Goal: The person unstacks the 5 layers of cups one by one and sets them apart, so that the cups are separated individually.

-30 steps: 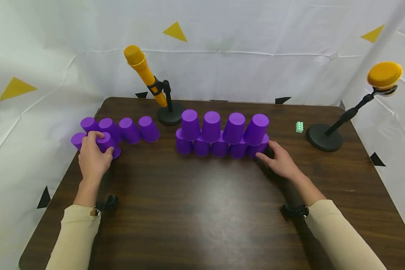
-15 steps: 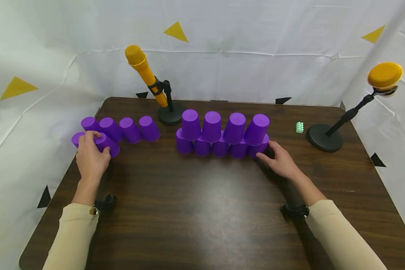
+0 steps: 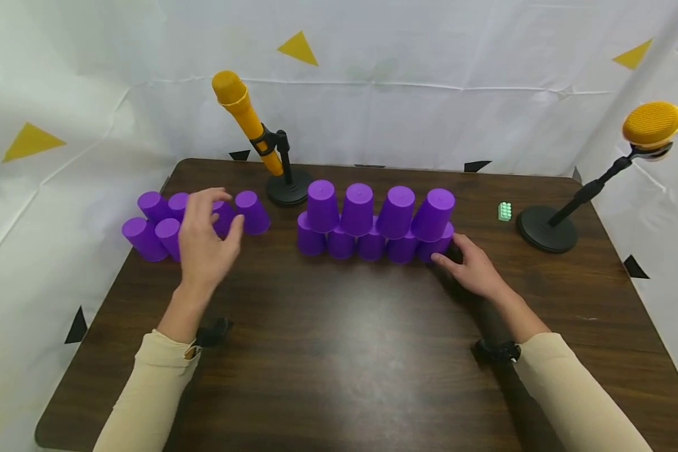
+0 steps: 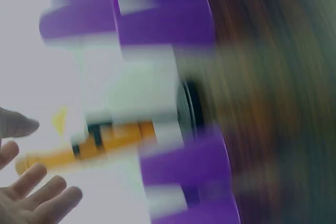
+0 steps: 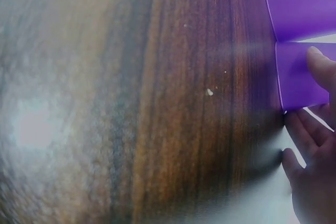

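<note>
My left hand (image 3: 206,245) hovers with fingers spread and nothing in its grasp, partly covering the left group of purple cups. In front of that group are a leaning-looking cup (image 3: 144,240) and another cup (image 3: 168,236), partly behind the hand. Behind them runs a row of upside-down cups, ending at the right with one cup (image 3: 252,213). Two tiers of upside-down cups stand at mid-table, the upper row (image 3: 358,210) bridging the lower row (image 3: 340,243). At its right end, my right hand (image 3: 471,267) holds the lowest end cup (image 5: 302,74), thumb in front and fingers at its far side.
A yellow microphone (image 3: 243,113) on a black stand is between the cup groups at the back. Farther right are a small green block (image 3: 505,211) and a round yellow microphone (image 3: 652,123) on its stand (image 3: 547,229). White sheeting (image 3: 429,113) encloses the dark table (image 3: 339,351).
My left hand has let go of the front-left cup, which sits slightly farther left, and has risen to the right with fingers spreading. The right hand stays at the end cup.
</note>
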`<state>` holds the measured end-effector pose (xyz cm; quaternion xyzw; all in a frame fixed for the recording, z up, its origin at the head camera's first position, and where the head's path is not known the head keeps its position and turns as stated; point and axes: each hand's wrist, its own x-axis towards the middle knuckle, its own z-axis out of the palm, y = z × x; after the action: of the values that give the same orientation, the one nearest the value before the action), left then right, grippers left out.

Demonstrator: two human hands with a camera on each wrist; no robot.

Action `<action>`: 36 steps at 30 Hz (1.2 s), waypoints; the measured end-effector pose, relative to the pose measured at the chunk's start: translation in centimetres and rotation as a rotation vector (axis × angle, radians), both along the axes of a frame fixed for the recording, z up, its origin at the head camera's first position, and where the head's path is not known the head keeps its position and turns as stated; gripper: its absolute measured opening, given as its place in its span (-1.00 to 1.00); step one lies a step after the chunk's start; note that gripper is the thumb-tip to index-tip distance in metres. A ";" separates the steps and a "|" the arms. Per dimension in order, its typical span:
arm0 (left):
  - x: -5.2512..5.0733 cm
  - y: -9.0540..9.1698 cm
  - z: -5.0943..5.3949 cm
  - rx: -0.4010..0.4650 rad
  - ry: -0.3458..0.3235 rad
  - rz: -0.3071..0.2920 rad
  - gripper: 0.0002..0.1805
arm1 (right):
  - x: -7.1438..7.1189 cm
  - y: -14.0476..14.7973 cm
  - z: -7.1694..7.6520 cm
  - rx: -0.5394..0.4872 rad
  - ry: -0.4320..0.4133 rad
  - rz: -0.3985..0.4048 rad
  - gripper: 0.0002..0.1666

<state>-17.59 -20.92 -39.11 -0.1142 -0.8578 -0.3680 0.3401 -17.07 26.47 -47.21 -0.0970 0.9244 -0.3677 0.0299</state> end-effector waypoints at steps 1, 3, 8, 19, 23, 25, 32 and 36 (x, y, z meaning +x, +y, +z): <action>-0.1 1.3 0.1 0.007 -0.012 -0.061 -0.60 | 0.0 0.0 0.0 -0.003 0.002 0.002 -0.28; -0.1 3.6 0.0 0.019 -0.046 -0.168 -0.53 | 0.0 0.0 -0.1 -0.007 0.004 0.004 -0.29; -1.0 8.0 -1.1 0.047 -0.082 -0.310 -0.42 | -0.1 -0.1 -0.1 -0.005 0.005 -0.003 -0.30; -3.1 11.2 -2.5 0.124 -0.096 -0.309 -0.47 | 0.1 -0.1 -0.1 -0.010 -0.025 -0.014 -0.27; -3.2 11.4 -2.6 0.142 -0.102 -0.289 -0.50 | 0.1 -0.2 -0.1 -0.013 -0.026 -0.011 -0.26; -3.1 11.3 -2.6 0.161 -0.099 -0.299 -0.52 | 0.1 -0.2 -0.1 -0.012 -0.024 -0.011 -0.26; -1.8 8.6 -2.1 0.246 -0.050 -0.304 -0.55 | 0.0 -0.1 -0.2 -0.011 -0.017 -0.014 -0.26; -0.6 5.5 -1.7 0.290 -0.027 -0.231 -0.55 | 0.0 0.0 0.0 -0.014 -0.014 -0.018 -0.27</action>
<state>-18.19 -15.41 -40.82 -0.1568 -0.7813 -0.5261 0.2971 -17.04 26.48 -47.24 -0.0865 0.9223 -0.3752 0.0323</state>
